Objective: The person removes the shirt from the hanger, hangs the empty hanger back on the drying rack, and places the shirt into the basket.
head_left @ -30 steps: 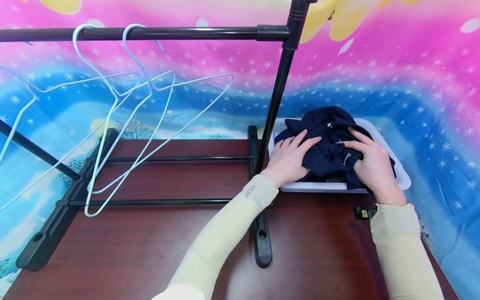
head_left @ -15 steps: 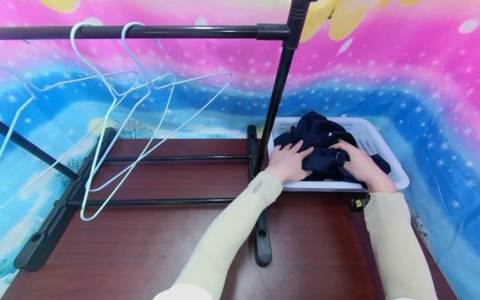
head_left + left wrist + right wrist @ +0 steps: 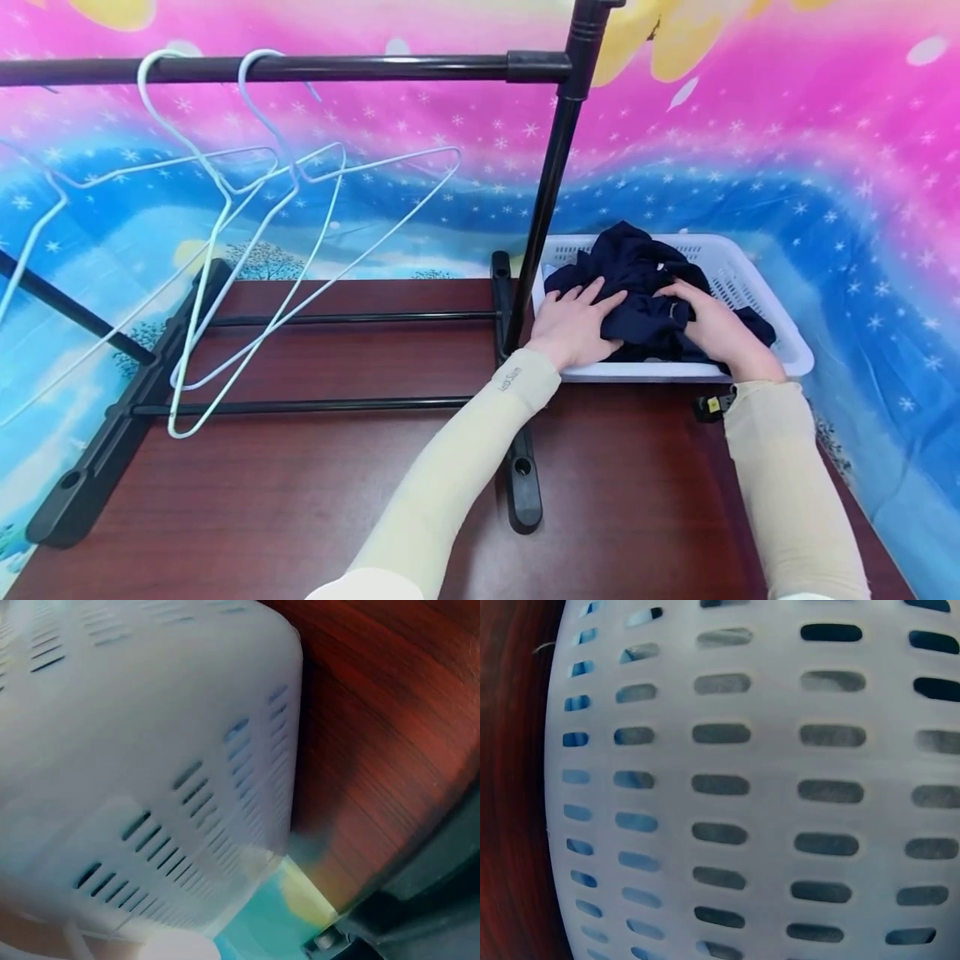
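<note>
A crumpled navy garment (image 3: 637, 275) with small white marks lies heaped in a white slotted plastic basket (image 3: 791, 354). On the heap's left side rests my left hand (image 3: 572, 327), its fingers spread over the cloth. My right hand (image 3: 720, 329) lies on the right part of the heap, fingers and thumb extended across the cloth; the undersides of both hands are hidden. Only the basket's slotted wall (image 3: 150, 780) fills most of the left wrist view. In the right wrist view the basket wall (image 3: 772, 761) also hides the hand's work.
A black clothes rack (image 3: 555, 167) stands left of the basket, its upright close to my left hand. Several pale wire hangers (image 3: 292, 196) hang from its top bar. The reddish-brown table (image 3: 637, 492) carries both; a colourful printed cloth (image 3: 847, 133) backs it.
Both hands have pressed the garment lower into the basket, and the heap has flattened. My right hand has shifted slightly left. Over the last half second little has moved.
</note>
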{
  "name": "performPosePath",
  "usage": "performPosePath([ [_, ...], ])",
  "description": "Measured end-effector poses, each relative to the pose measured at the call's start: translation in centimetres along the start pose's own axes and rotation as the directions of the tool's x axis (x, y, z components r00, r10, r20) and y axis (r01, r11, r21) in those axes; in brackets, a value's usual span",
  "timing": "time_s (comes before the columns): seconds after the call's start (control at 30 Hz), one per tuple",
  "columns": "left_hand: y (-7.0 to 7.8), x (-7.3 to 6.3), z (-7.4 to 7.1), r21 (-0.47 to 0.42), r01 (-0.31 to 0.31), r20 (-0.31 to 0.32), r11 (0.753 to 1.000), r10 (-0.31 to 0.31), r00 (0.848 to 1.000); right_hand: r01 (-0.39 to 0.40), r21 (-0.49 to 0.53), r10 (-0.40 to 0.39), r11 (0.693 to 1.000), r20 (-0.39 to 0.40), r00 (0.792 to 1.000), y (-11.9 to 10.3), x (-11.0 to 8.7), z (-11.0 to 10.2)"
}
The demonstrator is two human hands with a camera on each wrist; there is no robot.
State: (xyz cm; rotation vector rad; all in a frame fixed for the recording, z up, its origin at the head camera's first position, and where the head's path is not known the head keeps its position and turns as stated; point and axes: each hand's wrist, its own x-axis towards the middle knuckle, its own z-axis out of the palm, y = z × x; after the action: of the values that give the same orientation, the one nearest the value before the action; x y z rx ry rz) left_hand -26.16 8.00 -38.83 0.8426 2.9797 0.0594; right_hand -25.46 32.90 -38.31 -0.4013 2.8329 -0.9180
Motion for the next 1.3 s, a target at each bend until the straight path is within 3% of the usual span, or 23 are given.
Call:
performPosePath([
  [0.23,-0.6,-1.7,0.3,-0.12,-0.045,-0.145,0.992,0.028,0.989,0.013,0.009,-0.012,1.0,-0.075,0.997,-0.5,-0.3,0.5],
  [0.43,-1.0,-3.8,-1.2,-0.172,-0.155,-0.248,0.973,0.109,0.963,0.022,-0.029,-0.026,0.999,-0.135,0.99,-0.7,-0.7,0.2],
  [0.53,-1.3,-5.7,-2.3,-0.188,-0.243,-0.284,0.952,0.184,0.941,0.012,-0.047,-0.021,0.999,-0.189,0.982,-0.9,-0.9,0.0],
  [0.63,-2.4,-8.4,-3.1,-0.224,-0.341,-0.344,0.913,0.253,0.904,0.006,-0.08,-0.027,0.997,-0.259,0.966,-1.3,-1.3,0.0],
  [0.77,-5.0,-12.5,-3.3,-0.288,-0.416,-0.443,0.862,0.266,0.856,-0.026,-0.181,-0.035,0.983,-0.323,0.946,-2.8,-2.3,0.0],
  [0.83,-6.5,-14.4,-3.4,-0.306,-0.432,-0.489,0.848,0.249,0.836,-0.044,-0.242,-0.043,0.969,-0.344,0.938,-4.2,-3.0,-0.2],
  [0.9,-8.0,-16.1,-3.7,-0.322,-0.422,-0.52,0.848,0.214,0.827,-0.075,-0.289,-0.038,0.954,-0.365,0.93,-5.9,-4.0,-0.5],
  [0.97,-9.6,-17.6,-3.9,-0.334,-0.395,-0.535,0.856,0.173,0.827,-0.103,-0.311,-0.031,0.945,-0.398,0.917,-7.9,-5.0,-0.8],
  [1.1,-12.6,-20.2,-3.6,-0.365,-0.296,-0.517,0.883,0.072,0.853,-0.107,-0.353,-0.081,0.93,-0.477,0.875,-12.2,-7.2,-0.5],
  [1.2,-14.7,-21.8,-2.8,-0.383,-0.225,-0.502,0.896,0.003,0.865,0.009,-0.408,-0.237,0.913,-0.513,0.825,-15.0,-8.1,0.3],
  [1.3,-16.5,-22.9,-2.0,-0.383,-0.174,-0.503,0.907,-0.047,0.863,0.187,-0.437,-0.411,0.88,-0.501,0.762,-17.1,-8.2,1.9],
])
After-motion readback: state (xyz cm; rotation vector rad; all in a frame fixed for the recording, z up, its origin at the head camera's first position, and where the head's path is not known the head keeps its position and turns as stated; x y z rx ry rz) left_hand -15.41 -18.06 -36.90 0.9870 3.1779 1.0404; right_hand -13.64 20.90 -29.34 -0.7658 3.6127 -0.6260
